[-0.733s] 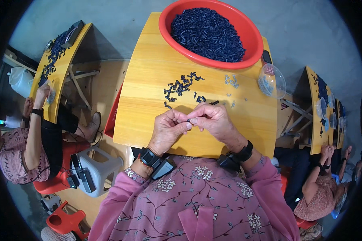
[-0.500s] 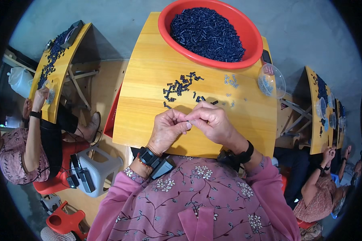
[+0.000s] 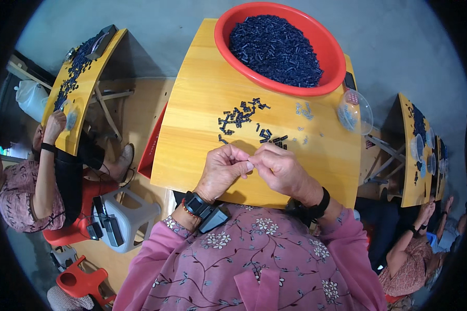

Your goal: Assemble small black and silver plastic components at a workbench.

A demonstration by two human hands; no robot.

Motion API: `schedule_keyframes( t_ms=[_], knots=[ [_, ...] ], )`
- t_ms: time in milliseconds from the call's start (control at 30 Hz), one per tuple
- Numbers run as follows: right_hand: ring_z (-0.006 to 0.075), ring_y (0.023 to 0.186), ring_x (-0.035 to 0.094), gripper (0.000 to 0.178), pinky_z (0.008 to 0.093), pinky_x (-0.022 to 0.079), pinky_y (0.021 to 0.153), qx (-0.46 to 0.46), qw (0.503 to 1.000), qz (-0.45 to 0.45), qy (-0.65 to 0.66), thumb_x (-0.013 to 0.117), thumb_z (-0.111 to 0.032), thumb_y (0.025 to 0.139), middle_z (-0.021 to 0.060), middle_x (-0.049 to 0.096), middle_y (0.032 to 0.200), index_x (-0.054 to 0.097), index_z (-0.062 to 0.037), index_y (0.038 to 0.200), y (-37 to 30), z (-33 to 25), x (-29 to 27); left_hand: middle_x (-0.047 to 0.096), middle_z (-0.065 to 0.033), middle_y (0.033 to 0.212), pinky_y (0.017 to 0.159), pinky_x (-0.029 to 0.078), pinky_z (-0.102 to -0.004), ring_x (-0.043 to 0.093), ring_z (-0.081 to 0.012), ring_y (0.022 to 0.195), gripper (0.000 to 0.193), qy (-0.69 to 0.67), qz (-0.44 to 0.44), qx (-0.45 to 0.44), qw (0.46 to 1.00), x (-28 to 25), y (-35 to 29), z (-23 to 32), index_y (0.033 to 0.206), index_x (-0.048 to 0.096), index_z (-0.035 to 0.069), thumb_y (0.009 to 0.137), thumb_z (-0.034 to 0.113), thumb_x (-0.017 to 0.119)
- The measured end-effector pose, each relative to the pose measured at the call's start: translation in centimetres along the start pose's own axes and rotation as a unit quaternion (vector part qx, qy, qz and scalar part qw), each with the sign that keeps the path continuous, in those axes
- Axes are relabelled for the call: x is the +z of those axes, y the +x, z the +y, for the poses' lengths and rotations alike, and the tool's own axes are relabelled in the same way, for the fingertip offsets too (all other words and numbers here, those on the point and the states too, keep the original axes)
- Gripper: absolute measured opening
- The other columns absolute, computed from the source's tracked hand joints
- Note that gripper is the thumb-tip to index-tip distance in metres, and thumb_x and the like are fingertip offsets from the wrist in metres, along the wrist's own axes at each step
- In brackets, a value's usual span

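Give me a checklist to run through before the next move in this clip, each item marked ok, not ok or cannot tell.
1. Both hands in view: ok; the left hand and right hand meet at the fingertips over the table.
2. Any piece between the fingertips identifiable: cannot tell; the fingers hide it.
3. Loose dark pieces nearby: ok; they lie just beyond the hands.
4. Those pieces in one group: not ok; they lie in separate clusters.
5. Small clear pieces on the table: ok; scattered beyond the right hand.
6. Red basin fully supported: cannot tell; its base is hidden.
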State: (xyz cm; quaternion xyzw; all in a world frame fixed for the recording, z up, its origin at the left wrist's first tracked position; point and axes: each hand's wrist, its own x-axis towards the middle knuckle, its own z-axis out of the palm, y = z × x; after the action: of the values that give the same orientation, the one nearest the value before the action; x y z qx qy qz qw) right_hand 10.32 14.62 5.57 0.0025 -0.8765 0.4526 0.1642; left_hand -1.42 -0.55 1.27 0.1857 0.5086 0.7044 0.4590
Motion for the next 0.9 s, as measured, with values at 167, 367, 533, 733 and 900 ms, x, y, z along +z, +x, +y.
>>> schedule_keyframes(
  t_ms=[167,367,533,733,900],
  knots=[
    [0.0196,0.075,0.063,0.015,0.0307,0.05,0.065,-0.019,1.0,-0.013,0.004,0.061,0.01,0.082,0.0082,0.061,0.083,0.066,0.002,0.094,0.2,0.1,0.3,0.064,-0.0054,0.08,0.06,0.054,-0.0235,0.063,-0.011,0.07,0.016,-0.016,-0.007,0.018,1.0,0.0,-0.2,-0.1,0.093,0.058,0.001,0.085,-0.004,0.07],
    [0.0229,0.074,0.063,0.011,0.0329,0.05,0.064,0.144,0.968,0.028,0.204,0.063,0.003,0.083,0.0109,0.063,0.081,0.068,0.0016,0.092,1.3,1.3,0.9,0.063,-0.0025,0.079,0.062,0.054,-0.0243,0.062,-0.0103,0.069,0.016,-0.055,0.025,0.051,0.997,-0.5,-1.0,0.8,0.097,0.059,0.002,0.086,-0.004,0.069],
    [0.0266,0.074,0.064,0.012,0.0341,0.05,0.065,0.079,0.996,0.048,-0.02,0.062,0.001,0.086,0.0136,0.061,0.084,0.066,0.0027,0.096,5.4,2.6,1.8,0.06,0.0007,0.076,0.061,0.052,-0.0226,0.058,-0.0073,0.066,0.011,0.087,0.131,0.112,0.981,-2.9,-1.6,1.5,0.091,0.06,0.004,0.086,-0.001,0.069],
    [0.034,0.074,0.061,0.014,0.0391,0.049,0.064,0.02,0.991,-0.019,-0.134,0.062,0.002,0.084,0.0141,0.057,0.083,0.065,0.0,0.098,6.8,2.4,3.2,0.059,0.0005,0.079,0.064,0.053,-0.0223,0.056,-0.0069,0.067,0.011,0.087,0.145,0.131,0.977,-3.2,-1.9,0.8,0.092,0.06,0.003,0.087,0.0,0.07],
    [0.0369,0.073,0.06,0.013,0.0427,0.049,0.063,0.023,0.984,-0.037,-0.175,0.059,0.006,0.083,0.0165,0.055,0.083,0.062,0.0001,0.095,7.1,2.4,3.6,0.06,-0.0005,0.083,0.066,0.055,-0.0246,0.058,-0.0079,0.072,0.01,0.06,0.145,0.123,0.98,-3.3,-1.8,1.1,0.097,0.06,0.002,0.089,0.002,0.067]
  ],
)
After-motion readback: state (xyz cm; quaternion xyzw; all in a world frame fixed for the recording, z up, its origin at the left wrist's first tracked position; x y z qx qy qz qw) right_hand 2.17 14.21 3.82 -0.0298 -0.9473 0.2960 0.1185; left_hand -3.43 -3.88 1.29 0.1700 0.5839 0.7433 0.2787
